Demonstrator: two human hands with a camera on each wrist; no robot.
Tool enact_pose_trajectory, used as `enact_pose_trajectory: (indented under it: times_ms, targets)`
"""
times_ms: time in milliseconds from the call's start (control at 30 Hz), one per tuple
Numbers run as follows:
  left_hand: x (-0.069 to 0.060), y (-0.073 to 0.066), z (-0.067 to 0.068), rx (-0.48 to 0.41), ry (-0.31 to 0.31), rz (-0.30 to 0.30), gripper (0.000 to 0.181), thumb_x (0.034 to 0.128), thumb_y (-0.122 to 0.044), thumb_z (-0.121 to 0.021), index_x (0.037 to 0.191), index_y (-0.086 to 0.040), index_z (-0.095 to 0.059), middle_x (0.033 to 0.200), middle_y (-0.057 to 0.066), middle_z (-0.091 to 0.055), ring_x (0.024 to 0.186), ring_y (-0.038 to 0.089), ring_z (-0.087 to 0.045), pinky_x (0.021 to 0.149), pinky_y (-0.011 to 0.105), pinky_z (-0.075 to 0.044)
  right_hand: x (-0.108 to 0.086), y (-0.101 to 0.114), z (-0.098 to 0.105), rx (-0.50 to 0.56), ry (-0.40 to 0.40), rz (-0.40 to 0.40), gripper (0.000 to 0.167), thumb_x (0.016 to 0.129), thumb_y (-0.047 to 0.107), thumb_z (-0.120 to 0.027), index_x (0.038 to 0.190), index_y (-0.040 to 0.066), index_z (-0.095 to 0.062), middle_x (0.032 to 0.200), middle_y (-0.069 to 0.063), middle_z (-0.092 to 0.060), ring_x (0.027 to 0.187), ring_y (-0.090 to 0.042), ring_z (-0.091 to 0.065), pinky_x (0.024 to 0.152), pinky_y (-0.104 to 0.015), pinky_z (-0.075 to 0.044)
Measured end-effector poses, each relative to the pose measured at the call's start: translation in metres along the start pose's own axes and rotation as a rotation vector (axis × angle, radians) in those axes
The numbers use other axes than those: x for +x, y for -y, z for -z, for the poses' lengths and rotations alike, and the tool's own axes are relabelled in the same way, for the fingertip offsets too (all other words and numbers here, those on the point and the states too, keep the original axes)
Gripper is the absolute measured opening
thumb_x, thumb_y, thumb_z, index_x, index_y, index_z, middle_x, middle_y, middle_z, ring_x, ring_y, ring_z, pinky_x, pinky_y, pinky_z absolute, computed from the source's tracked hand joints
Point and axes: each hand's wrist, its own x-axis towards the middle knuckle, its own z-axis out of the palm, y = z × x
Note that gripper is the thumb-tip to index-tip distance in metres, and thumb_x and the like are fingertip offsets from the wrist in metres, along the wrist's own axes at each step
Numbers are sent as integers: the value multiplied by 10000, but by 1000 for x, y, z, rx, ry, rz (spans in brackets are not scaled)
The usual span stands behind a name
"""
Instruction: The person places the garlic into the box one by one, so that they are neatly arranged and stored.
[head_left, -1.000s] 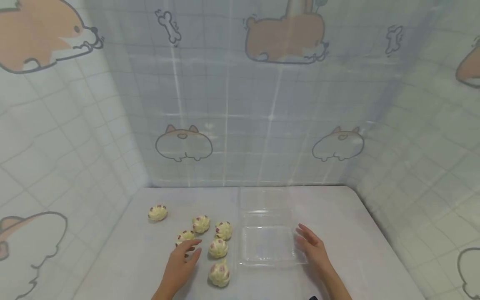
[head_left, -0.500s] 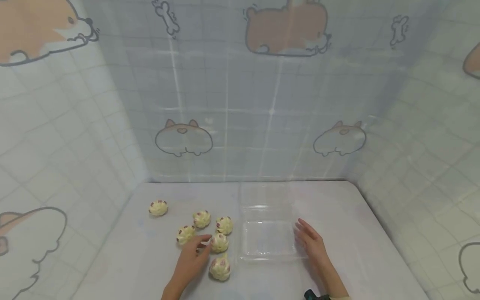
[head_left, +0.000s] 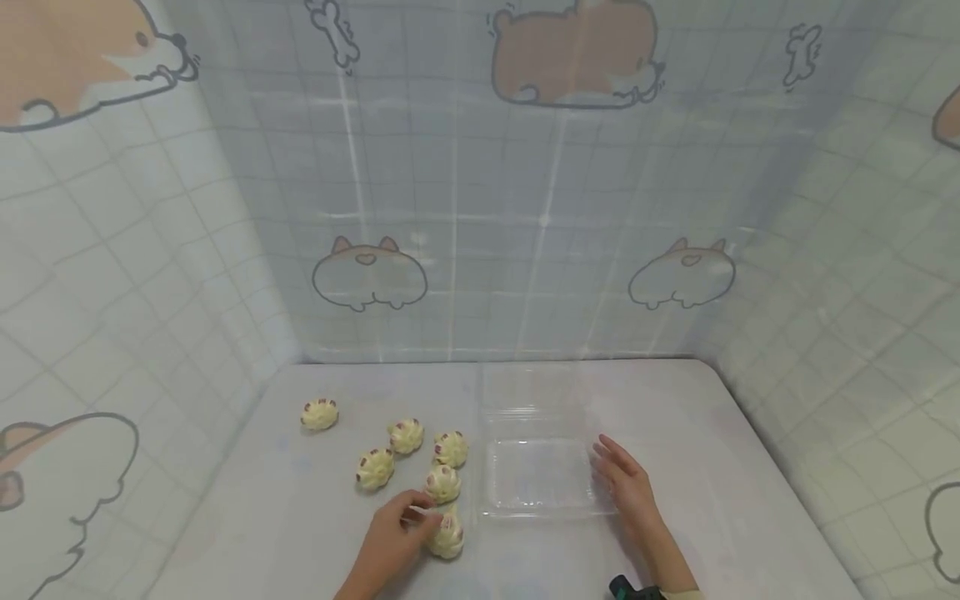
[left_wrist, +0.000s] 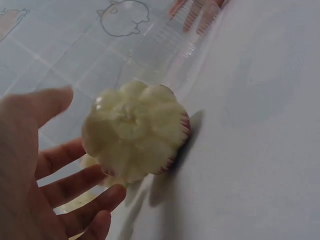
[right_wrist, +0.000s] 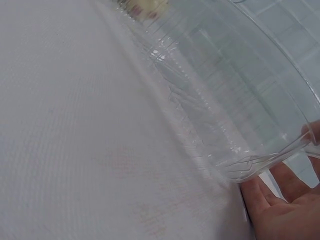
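My left hand (head_left: 393, 537) is at the nearest garlic bulb (head_left: 449, 537), which is pale with purple streaks. In the left wrist view the thumb stands apart from that garlic bulb (left_wrist: 135, 130), and the loosely bent fingers lie beside and partly behind it. On the right, my right hand (head_left: 628, 492) rests against the right side of a clear plastic container (head_left: 536, 477) that stands with its lid (head_left: 532, 387) folded back. The right wrist view has the fingers (right_wrist: 285, 182) at the container's outer corner.
Several more garlic bulbs lie left of the container: one bulb (head_left: 443, 483) just behind the nearest, one bulb (head_left: 450, 448) farther back, and a lone bulb (head_left: 319, 414) at the far left. Patterned curtain walls (head_left: 487, 292) enclose the white table (head_left: 720, 450).
My left hand has moved right and toward me, past the middle bulbs to the nearest garlic bulb. The right hand stays at the container's side. The head view has tilted slightly.
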Motion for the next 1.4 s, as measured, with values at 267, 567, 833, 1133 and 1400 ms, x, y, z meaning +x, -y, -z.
enact_pose_trajectory:
  times_ms: [267,567,833,1133,1400]
  targets:
    - [-4,-2,-4,-17,119,45,381,835,-494,-724,954,-149,-615,901,-25,-626,736,104,-602,596,249,-498,2,3,-3,-35,-14,-22,472,998,148,-528,1461,143,-433,1485,-134,-414,1314,-301,-446,1006,-372,-416]
    - [2,1,-5,30,164,30,393,843,-498,-712,948,-154,-555,881,-36,-602,645,72,-541,539,245,-451,9,6,-4,-42,-5,-1,445,1005,143,-510,1446,136,-453,1463,-120,-446,1313,-280,-449,1007,-382,-413]
    - [7,-6,-2,-167,208,55,363,844,-326,-754,1031,-92,-549,976,46,-593,735,144,-570,569,259,-480,11,10,0,-21,-29,16,445,998,112,-516,1439,102,-456,1450,-166,-448,1296,-310,-463,977,-347,-441]
    - [6,-16,4,-354,204,-34,434,883,-163,-711,1246,-21,-520,1219,144,-586,1020,125,-571,750,237,-476,9,9,-1,5,-41,29,441,998,95,-514,1434,63,-456,1440,-198,-449,1285,-329,-471,970,-332,-448]
    - [9,-28,3,-523,213,-116,546,856,54,-610,1376,37,-445,1306,236,-519,1087,151,-550,818,242,-488,4,3,-3,-14,-57,-25,453,990,82,-511,1439,81,-453,1442,-200,-446,1284,-334,-474,973,-348,-447]
